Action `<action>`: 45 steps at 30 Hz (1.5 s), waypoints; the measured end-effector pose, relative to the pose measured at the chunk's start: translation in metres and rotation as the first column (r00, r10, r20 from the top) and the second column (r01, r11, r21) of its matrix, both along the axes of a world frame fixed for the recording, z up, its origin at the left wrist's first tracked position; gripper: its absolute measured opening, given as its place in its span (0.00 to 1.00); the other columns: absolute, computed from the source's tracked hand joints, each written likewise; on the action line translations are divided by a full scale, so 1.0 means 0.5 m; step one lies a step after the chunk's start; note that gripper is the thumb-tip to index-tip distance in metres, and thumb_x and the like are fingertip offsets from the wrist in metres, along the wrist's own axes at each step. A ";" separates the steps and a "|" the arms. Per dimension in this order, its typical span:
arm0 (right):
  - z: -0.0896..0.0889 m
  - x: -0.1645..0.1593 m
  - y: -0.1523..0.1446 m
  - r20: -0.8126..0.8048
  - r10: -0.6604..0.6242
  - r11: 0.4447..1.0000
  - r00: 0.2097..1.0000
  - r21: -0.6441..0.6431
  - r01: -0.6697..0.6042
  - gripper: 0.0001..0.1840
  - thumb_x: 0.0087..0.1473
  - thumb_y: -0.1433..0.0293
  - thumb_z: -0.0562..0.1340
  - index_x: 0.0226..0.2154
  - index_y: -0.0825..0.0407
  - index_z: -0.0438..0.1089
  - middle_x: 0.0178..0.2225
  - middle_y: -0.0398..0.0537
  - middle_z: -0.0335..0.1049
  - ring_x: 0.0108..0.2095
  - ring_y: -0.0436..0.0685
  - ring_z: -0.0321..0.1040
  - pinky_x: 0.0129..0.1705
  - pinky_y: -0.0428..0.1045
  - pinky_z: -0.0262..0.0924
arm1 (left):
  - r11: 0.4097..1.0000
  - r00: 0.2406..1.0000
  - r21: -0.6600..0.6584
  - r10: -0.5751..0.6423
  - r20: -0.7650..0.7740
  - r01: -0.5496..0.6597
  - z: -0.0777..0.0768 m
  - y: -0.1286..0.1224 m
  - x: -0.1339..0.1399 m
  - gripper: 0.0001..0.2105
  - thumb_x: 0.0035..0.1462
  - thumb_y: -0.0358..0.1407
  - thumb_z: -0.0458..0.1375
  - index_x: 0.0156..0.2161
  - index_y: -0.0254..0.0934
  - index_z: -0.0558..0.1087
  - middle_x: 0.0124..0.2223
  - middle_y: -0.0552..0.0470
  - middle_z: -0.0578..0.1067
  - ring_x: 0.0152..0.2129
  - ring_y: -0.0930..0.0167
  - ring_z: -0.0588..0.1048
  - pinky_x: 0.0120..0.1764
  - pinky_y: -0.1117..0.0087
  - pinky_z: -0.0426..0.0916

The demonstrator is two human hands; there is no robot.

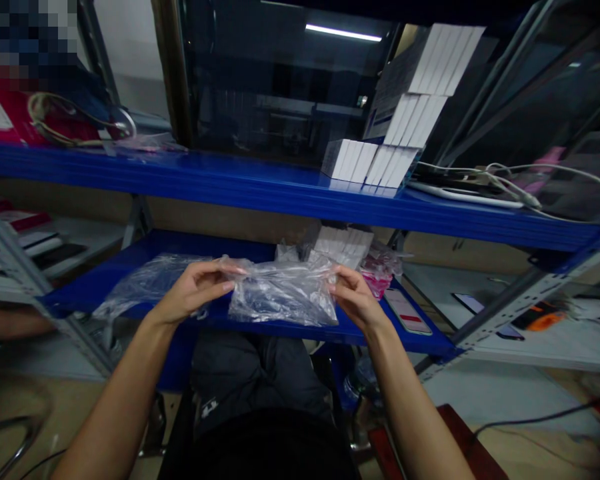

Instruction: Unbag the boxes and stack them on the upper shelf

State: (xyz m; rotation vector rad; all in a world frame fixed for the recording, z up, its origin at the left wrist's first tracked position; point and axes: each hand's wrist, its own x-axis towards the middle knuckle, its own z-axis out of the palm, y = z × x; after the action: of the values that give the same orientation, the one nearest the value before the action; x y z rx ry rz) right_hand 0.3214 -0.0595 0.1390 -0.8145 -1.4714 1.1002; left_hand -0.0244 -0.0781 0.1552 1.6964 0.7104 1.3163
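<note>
A clear plastic bag (pixel 283 297) is stretched between my two hands, above the front edge of the lower blue shelf. My left hand (pixel 197 287) pinches its upper left corner between thumb and fingers. At the opposite corner, my right hand (pixel 355 293) grips the plastic the same way. The bag looks crinkled and see-through; I cannot make out anything inside it. To the left, more clear plastic (pixel 155 280) lies on the lower shelf. Behind the bag stands a row of small white boxes (pixel 343 243), partly covered by plastic.
White boxes (pixel 405 120) are stacked in a stepped pile on the upper blue shelf (pixel 240 177). A phone (pixel 407 311) lies right of my right hand, near pink packaging (pixel 377 280). A white cable (pixel 510 187) trails at the upper right. Another person's arm (pixel 15 325) shows at far left.
</note>
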 end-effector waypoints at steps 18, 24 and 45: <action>0.077 0.027 0.054 0.717 0.447 0.853 0.535 -0.160 -0.497 0.10 0.54 0.71 0.61 0.30 0.54 0.79 0.29 0.44 0.78 0.33 0.54 0.73 0.39 0.49 0.66 | 0.955 0.941 -0.142 -0.283 -0.183 0.260 -0.002 0.029 -0.011 0.14 0.63 0.44 0.61 0.42 0.40 0.61 0.29 0.55 0.77 0.24 0.70 0.77 0.29 0.72 0.68; 0.037 -0.005 0.041 0.974 0.023 0.945 0.224 0.052 -0.323 0.13 0.51 0.77 0.61 0.34 0.51 0.81 0.42 0.52 0.81 0.53 0.63 0.74 0.57 0.57 0.64 | 0.995 0.778 -0.012 -0.084 -0.623 0.098 0.003 0.042 0.038 0.17 0.70 0.49 0.49 0.36 0.39 0.69 0.24 0.56 0.76 0.22 0.71 0.74 0.31 0.72 0.65; -0.022 -0.089 0.058 0.919 -0.303 0.939 -0.252 0.243 -0.244 0.45 0.39 0.63 0.80 0.59 0.52 0.69 0.53 0.64 0.74 0.54 0.72 0.70 0.56 0.63 0.60 | 0.895 0.054 0.446 0.444 -0.895 0.028 -0.072 0.111 0.146 0.18 0.68 0.42 0.54 0.36 0.33 0.83 0.44 0.33 0.82 0.48 0.52 0.76 0.53 0.50 0.62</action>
State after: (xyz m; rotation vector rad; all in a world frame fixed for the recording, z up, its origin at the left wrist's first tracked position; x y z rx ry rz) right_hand 0.2769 -0.0304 0.1281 -1.6458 -2.8880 -0.4030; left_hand 0.0485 -0.0226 0.1194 2.8787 1.6451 0.0932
